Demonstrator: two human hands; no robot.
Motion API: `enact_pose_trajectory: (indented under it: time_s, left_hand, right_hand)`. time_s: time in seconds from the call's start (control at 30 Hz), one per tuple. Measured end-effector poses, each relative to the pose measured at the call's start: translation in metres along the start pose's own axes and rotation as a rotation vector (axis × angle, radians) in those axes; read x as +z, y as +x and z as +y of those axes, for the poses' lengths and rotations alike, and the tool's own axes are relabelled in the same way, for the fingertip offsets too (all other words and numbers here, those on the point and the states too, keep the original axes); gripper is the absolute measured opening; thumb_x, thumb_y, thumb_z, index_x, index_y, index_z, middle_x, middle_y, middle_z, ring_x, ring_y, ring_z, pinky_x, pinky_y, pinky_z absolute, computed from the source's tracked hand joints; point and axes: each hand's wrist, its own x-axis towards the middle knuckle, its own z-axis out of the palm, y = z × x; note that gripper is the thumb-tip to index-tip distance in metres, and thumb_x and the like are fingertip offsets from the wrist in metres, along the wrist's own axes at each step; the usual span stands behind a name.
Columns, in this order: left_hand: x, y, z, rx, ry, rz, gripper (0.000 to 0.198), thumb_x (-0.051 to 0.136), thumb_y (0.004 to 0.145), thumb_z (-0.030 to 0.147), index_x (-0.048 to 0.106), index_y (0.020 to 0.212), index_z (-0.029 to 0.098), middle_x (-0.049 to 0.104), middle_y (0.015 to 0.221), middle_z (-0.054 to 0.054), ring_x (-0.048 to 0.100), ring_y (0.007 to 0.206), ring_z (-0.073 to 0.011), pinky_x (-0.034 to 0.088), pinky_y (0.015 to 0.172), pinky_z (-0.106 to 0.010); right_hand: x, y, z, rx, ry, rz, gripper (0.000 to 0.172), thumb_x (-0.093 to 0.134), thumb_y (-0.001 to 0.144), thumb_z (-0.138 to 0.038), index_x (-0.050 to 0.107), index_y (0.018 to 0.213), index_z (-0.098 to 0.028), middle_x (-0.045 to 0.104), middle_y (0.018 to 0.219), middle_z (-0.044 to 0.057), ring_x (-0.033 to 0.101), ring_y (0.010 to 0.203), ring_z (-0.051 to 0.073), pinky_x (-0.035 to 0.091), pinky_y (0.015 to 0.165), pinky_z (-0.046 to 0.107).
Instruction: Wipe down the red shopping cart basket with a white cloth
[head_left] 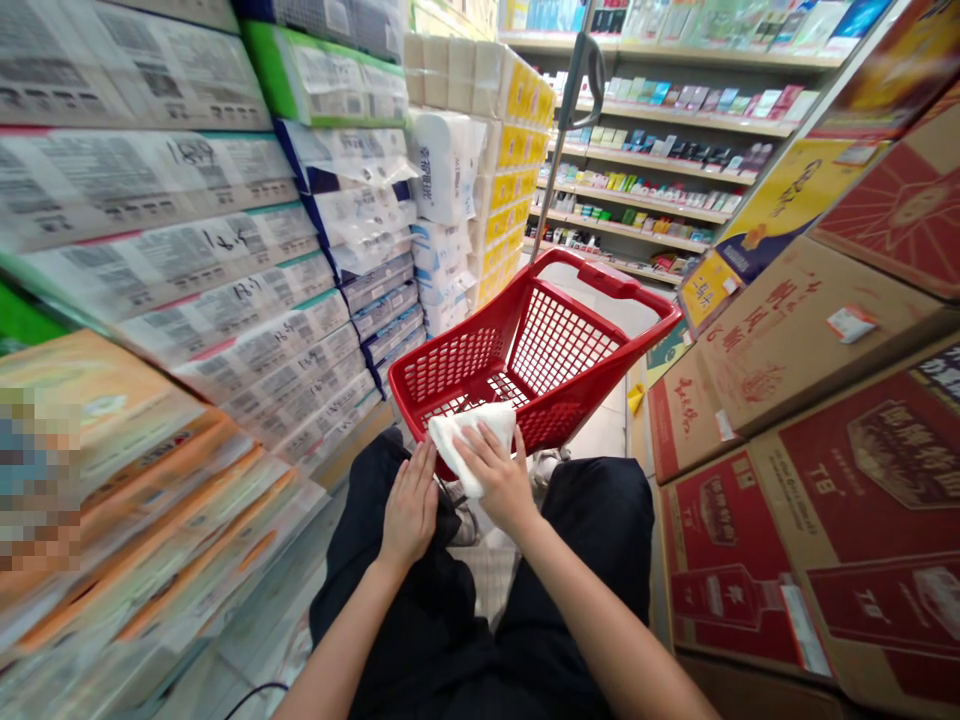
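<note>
A folded white cloth [454,436] lies over the near rim of a red plastic shopping basket [577,405] with latticed walls. My right hand [499,475] is on the cloth, fingers spread across its top and the thumb along its right side, pressing it to the rim. At the cloth's left edge is my left hand [411,505], its fingers straight and side by side, with nothing held. Its fingertips are close to the basket's near left corner; whether they touch the rim I cannot tell. The basket stands between and beyond my knees, tilted in view.
Tall stacks of wrapped paper packs [247,260] rise on the left, with orange packs [150,500] nearer. Cardboard cartons [810,350] line the right side closely. A grey pole [559,170] with a handle stands behind the basket. Shelves of small boxes [675,140] fill the back.
</note>
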Motion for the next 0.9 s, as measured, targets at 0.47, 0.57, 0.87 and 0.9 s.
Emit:
enact_pose_trajectory:
  time_s: [0.47, 0.57, 0.87, 0.9]
  left_hand:
    - [0.003, 0.0, 0.004, -0.037, -0.042, 0.017, 0.057, 0.026, 0.099, 0.021, 0.014, 0.155, 0.023, 0.027, 0.16, -0.008, 0.022, 0.149, -0.0204, 0.024, 0.119, -0.046]
    - [0.004, -0.002, -0.001, 0.007, -0.027, 0.024, 0.057, 0.027, 0.099, 0.023, 0.016, 0.155, 0.022, 0.027, 0.16, -0.009, 0.023, 0.148, -0.0223, 0.025, 0.119, -0.048]
    - [-0.002, 0.003, 0.002, -0.006, -0.02, 0.009, 0.057, 0.027, 0.099, 0.021, 0.015, 0.155, 0.024, 0.029, 0.159, -0.008, 0.025, 0.148, -0.021, 0.026, 0.119, -0.047]
    - [-0.002, 0.004, 0.004, -0.013, -0.026, 0.01, 0.057, 0.027, 0.099, 0.021, 0.014, 0.155, 0.024, 0.029, 0.159, -0.008, 0.024, 0.148, -0.0207, 0.026, 0.119, -0.047]
  right_hand:
    - [-0.016, 0.01, 0.033, 0.324, -0.1, 0.066, 0.054, 0.043, 0.09, -0.013, 0.046, 0.142, -0.025, 0.045, 0.15, 0.008, 0.029, 0.145, 0.024, -0.005, 0.117, 0.057]
    - [0.005, 0.005, -0.025, 0.182, 0.009, 0.017, 0.053, 0.048, 0.092, -0.022, 0.042, 0.144, -0.028, 0.044, 0.152, 0.006, 0.024, 0.147, 0.022, -0.01, 0.118, 0.053]
    - [-0.012, 0.001, 0.037, 0.043, -0.074, 0.032, 0.053, 0.049, 0.092, -0.021, 0.044, 0.144, -0.031, 0.05, 0.147, 0.004, 0.036, 0.142, 0.023, -0.007, 0.119, 0.053]
    - [-0.018, 0.002, 0.057, 0.081, -0.109, 0.051, 0.054, 0.048, 0.091, -0.019, 0.043, 0.144, -0.03, 0.05, 0.147, 0.005, 0.036, 0.141, 0.023, -0.006, 0.119, 0.053]
